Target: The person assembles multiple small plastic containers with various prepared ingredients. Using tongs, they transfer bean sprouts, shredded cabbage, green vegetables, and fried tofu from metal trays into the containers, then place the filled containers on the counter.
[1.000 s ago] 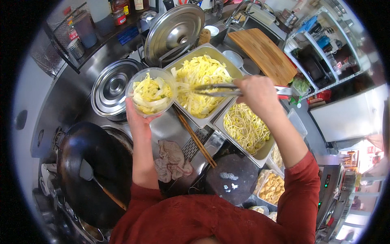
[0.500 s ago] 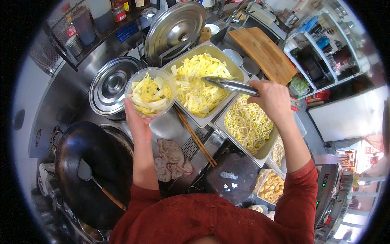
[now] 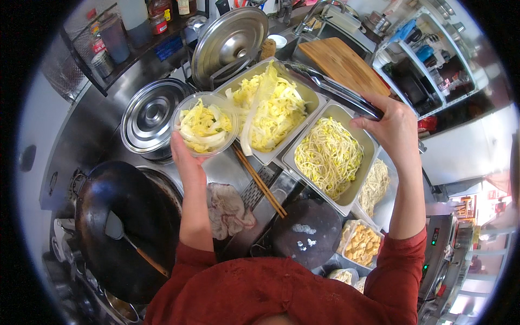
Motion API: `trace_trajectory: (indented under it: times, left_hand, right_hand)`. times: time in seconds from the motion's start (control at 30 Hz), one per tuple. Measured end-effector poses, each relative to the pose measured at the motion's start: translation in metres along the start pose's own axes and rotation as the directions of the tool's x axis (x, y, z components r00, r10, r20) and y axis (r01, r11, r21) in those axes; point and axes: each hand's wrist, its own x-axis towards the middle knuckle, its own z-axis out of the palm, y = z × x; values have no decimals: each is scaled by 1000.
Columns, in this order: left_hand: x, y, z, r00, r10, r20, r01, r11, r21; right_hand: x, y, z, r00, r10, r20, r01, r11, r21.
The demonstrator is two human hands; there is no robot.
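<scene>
My left hand (image 3: 188, 162) is closed around the lower side of a clear plastic bowl (image 3: 233, 103) partly filled with shredded yellow-white cabbage (image 3: 205, 129). Up on the right, my right hand (image 3: 391, 120) grips metal tongs (image 3: 342, 96). The tongs' tips reach over the far end of a steel tray (image 3: 317, 111) heaped with cut cabbage (image 3: 281, 116). A long cabbage strip (image 3: 257, 111) hangs from near the tips, slanting down across the tray's front left edge; the exact grip is hard to see. Directly below my right hand stands a tray of bean sprouts (image 3: 331, 157).
Wooden chopsticks (image 3: 260, 181) and a crumpled cloth (image 3: 226, 210) lie on the steel counter. A black wok (image 3: 122, 195) with a spatula (image 3: 115, 225) sits at left. Lidded pot (image 3: 154, 116), upright lid (image 3: 233, 46), cutting board (image 3: 346, 65) and tofu-like pieces (image 3: 362, 244) surround the trays.
The tongs have lifted up and to the right from the cabbage, drawing up a long strip. My right hand has moved right; my left hand with the bowl has barely shifted.
</scene>
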Motion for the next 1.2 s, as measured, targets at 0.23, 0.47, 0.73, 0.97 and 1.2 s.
trace_trajectory:
  times: [0.23,0.47,0.73,0.97,1.2]
  left_hand:
    - [1,6,-13,999,35,32,-35,999,5]
    - [14,5,-18,1000,16,7,-16,999,-28]
    - [19,5,-11,999,6,-41,-8,999,-39]
    - [21,5,-8,1000,8,-29,-9,1000,-30]
    - [16,-2,-2,1000,19,13,-18,997,-72]
  right_hand:
    - [23,22,37,992,78,98,-42,945,-324]
    - [64,41,105,943,130,307,58,843,-535]
    - [98,19,175,870,169,463,76,882,-465]
    - [87,23,151,925,111,364,45,918,-393]
    - [81,13,163,837,153,526,87,911,-404]
